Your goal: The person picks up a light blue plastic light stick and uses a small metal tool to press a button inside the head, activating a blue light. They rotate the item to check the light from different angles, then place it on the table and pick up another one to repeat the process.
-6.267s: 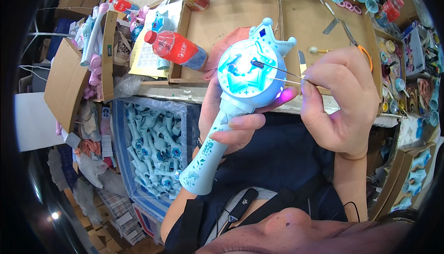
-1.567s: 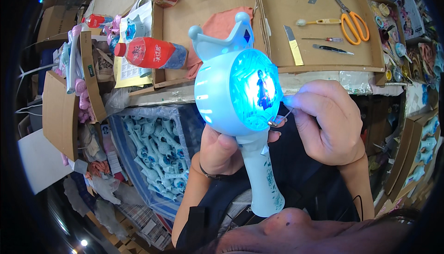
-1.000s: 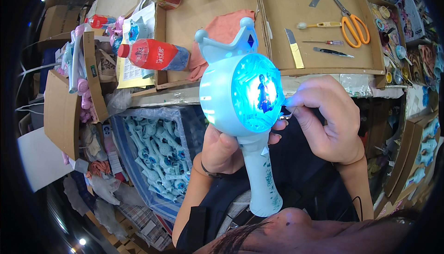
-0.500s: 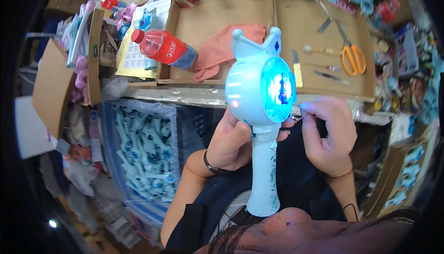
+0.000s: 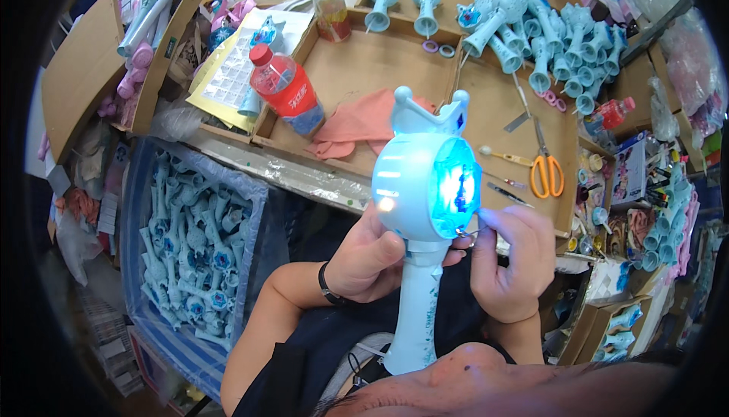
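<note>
A pale blue light stick (image 5: 410, 174) with a crown-topped round head stands nearly upright before my chest, its front window glowing bright blue. My left hand (image 5: 370, 261) is closed around the stick from behind, just below the head, with fingertips showing on the far side of the neck. Close to the head's lower right edge, my right hand (image 5: 515, 261) pinches a thin metal piece (image 5: 468, 233) between thumb and forefinger. Its tip meets the rim below the lit window; its exact kind is too small to make out.
Cardboard trays (image 5: 357, 67) on the bench hold a pink cloth (image 5: 364, 124), orange-handled scissors (image 5: 545, 174) and many blue sticks (image 5: 505, 26). A red-labelled bottle (image 5: 287, 90) stands at the left. Beside me, a blue-rimmed bin (image 5: 254, 257) is full of blue sticks.
The whole view has shifted and tilted, showing more of the bench's back. Both hands keep their hold, and the light stick still glows, slightly lower in the picture.
</note>
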Action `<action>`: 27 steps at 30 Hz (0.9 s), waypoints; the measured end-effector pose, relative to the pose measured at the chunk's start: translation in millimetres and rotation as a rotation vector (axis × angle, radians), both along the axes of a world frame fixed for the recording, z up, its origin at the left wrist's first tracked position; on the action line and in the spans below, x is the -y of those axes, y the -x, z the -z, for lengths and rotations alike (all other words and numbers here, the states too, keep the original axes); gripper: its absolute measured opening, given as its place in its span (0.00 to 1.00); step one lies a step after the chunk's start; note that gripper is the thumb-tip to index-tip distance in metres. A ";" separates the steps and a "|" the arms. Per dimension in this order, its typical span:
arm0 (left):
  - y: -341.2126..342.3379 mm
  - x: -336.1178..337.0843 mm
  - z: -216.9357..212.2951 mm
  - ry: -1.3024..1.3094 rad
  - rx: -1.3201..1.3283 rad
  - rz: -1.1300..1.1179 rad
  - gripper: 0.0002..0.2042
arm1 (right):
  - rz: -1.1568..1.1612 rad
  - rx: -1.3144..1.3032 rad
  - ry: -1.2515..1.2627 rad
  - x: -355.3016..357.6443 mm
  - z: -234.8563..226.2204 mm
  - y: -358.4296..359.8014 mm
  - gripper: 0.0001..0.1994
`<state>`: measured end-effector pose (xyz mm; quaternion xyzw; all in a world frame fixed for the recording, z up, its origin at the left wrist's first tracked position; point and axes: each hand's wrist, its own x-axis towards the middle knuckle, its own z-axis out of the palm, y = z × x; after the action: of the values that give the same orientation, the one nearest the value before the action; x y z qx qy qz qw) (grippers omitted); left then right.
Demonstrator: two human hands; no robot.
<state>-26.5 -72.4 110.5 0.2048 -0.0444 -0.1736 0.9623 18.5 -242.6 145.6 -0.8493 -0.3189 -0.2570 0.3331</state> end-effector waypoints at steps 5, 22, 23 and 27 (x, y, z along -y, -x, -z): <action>5.4 -0.8 1.4 0.029 -0.020 0.016 0.37 | -0.004 -0.041 -0.026 -1.2 -3.4 6.8 0.13; 6.5 0.4 3.8 0.058 -0.065 0.034 0.37 | -0.011 -0.115 -0.040 -1.0 -5.8 11.3 0.15; 6.2 0.5 3.6 0.050 -0.068 0.030 0.37 | -0.013 -0.104 -0.040 -0.9 -5.4 11.0 0.15; 5.2 1.6 2.1 0.055 -0.082 0.019 0.37 | -0.016 -0.115 -0.062 0.0 -2.8 10.3 0.15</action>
<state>-31.7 -74.0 108.4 0.1708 -0.0118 -0.1895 0.9668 8.2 -242.6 148.4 -0.8492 -0.2980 -0.2148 0.3793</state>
